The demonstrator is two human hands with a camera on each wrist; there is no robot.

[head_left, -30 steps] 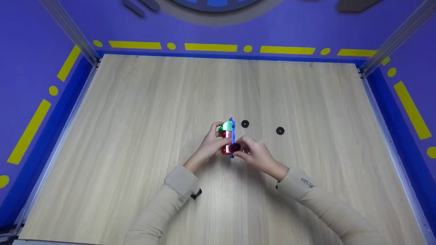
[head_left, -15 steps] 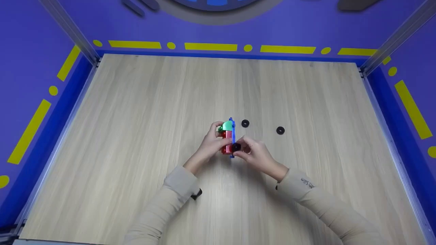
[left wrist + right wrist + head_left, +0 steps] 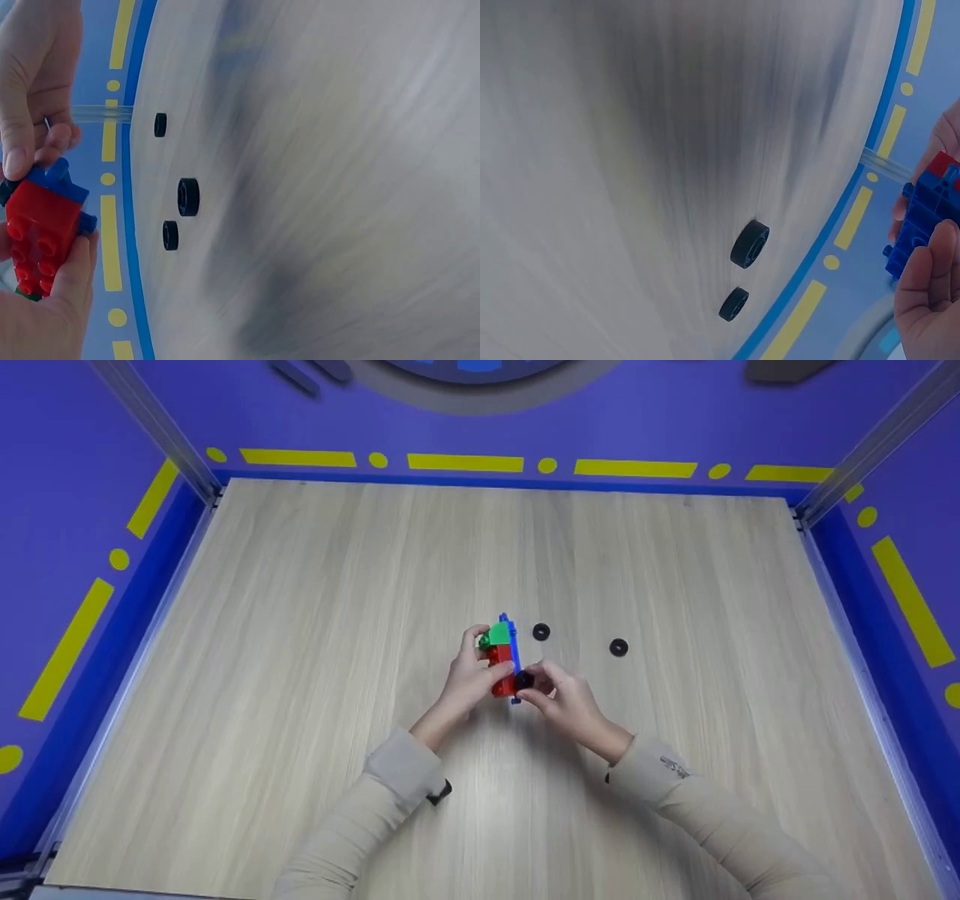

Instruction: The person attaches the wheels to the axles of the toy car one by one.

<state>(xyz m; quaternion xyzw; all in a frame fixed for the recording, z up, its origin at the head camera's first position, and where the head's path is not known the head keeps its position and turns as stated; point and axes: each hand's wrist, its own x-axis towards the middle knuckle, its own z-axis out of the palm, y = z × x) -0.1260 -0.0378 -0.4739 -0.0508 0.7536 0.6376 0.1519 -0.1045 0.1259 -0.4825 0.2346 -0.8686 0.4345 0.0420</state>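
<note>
My left hand (image 3: 466, 679) grips a toy car made of building bricks, held above the table. It has red bricks (image 3: 46, 214), a green curved brick (image 3: 499, 634) at the far end and a blue chassis (image 3: 514, 649) with pegs sticking out. A black toy wheel (image 3: 524, 680) is pinched between the thumb and fingers of my right hand (image 3: 566, 697), right at the chassis's near end. From the right wrist, the chassis underside (image 3: 930, 202) faces the camera, and the right fingers cover part of it. The pinched wheel is hidden there.
Two black wheels (image 3: 541, 631) (image 3: 619, 647) lie on the wooden table (image 3: 337, 585) beyond my right hand. The left wrist view shows one more wheel (image 3: 188, 196) on the tabletop. Blue walls (image 3: 480, 435) with yellow markings enclose the back and sides.
The toy car has tilted slightly, its near end swinging a little to the right and its far end to the left. The pinched wheel and right fingers have shifted slightly with it.
</note>
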